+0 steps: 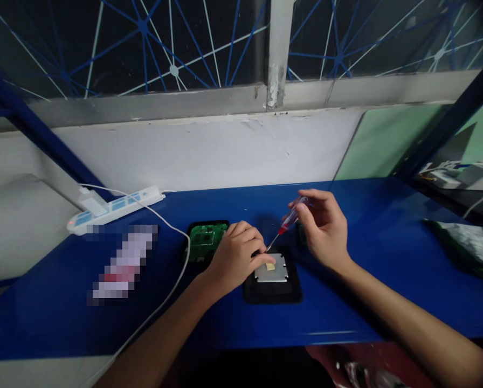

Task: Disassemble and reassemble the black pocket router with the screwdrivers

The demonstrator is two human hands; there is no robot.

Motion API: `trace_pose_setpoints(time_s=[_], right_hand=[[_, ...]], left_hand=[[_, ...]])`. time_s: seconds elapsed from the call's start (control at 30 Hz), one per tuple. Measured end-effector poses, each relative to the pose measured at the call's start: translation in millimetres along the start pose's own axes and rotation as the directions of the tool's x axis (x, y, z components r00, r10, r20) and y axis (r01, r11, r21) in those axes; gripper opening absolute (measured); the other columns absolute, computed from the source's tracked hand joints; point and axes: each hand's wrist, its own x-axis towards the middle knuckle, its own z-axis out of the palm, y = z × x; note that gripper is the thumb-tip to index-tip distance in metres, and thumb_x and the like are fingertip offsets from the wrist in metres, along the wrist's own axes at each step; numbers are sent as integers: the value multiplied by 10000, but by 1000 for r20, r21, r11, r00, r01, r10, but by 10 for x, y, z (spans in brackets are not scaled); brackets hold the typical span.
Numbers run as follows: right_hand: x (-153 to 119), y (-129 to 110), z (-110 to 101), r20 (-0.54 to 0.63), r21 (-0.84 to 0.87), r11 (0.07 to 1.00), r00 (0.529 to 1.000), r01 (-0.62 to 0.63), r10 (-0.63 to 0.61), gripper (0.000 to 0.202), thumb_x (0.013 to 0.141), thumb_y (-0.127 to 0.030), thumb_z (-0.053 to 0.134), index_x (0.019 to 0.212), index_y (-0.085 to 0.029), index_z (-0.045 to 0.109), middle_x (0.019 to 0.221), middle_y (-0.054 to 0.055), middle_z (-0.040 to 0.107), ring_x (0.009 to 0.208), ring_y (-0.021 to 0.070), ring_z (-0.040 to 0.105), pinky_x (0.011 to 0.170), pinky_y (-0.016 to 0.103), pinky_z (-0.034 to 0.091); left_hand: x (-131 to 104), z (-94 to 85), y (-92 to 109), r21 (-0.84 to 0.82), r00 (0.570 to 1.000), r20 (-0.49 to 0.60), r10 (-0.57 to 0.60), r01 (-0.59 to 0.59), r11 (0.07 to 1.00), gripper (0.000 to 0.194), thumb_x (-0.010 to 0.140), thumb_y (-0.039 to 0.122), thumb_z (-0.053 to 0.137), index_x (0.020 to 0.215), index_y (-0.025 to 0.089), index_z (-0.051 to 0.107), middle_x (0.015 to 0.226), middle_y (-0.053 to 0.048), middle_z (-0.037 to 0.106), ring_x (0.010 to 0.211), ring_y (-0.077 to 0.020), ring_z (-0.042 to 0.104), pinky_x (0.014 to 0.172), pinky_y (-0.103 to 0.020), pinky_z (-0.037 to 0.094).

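Observation:
My right hand (pixel 326 229) holds a screwdriver (pixel 290 216) with a clear handle and a red collar, its shaft slanting down to the left. The tip meets the far edge of a silver metal plate (pixel 271 274), close to my left fingertips. That plate lies in a black plastic cover (pixel 271 296) and carries a small yellowish pad (pixel 270 267). My left hand (pixel 237 253) has its fingers curled together and its thumb across the plate; whatever lies between the fingers is hidden. Beside it, a black case (pixel 186 253) holds a green circuit board (pixel 204 240).
A white power strip (pixel 116 206) with a plugged-in adapter stands at the back left. Its white cable (pixel 177 280) crosses the blue table (pixel 346 318). A blurred-out item (pixel 124 264) lies at left, a bag (pixel 468 245) at right. A dark object (pixel 302 235) sits behind my right hand.

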Motion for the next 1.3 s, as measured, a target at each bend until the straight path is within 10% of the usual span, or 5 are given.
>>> trace_pose_setpoints(time_s=[0.67,0.9,1.3], right_hand=[[-16,-105,45,96,65,998,995,-19,12,320,922,-259,619,1219,-280,503,1013,17,687,746,154,730,706,344,632],[-10,-23,-1,46,-65,998,999,20,-17,363,907,-255,634,1250,-287,521,957,10,681,719,161,695,647,356,614],[-11,52,-79,168,-286,949,982,134,-88,387,900,-219,618,1273,-266,527,875,-11,668,633,132,657,621,323,576]], left_hand=[[21,-49,39,-182,992,3,-126,125,975,184,887,229,727,715,198,668,849,-2,696,887,-201,576,842,-367,442],[30,-61,51,-115,986,68,-152,159,981,265,726,361,872,886,220,715,960,-15,710,947,-237,567,877,-410,446],[13,-84,92,-73,994,77,-72,78,994,101,916,299,657,975,219,676,987,-28,695,975,-238,572,878,-417,438]])
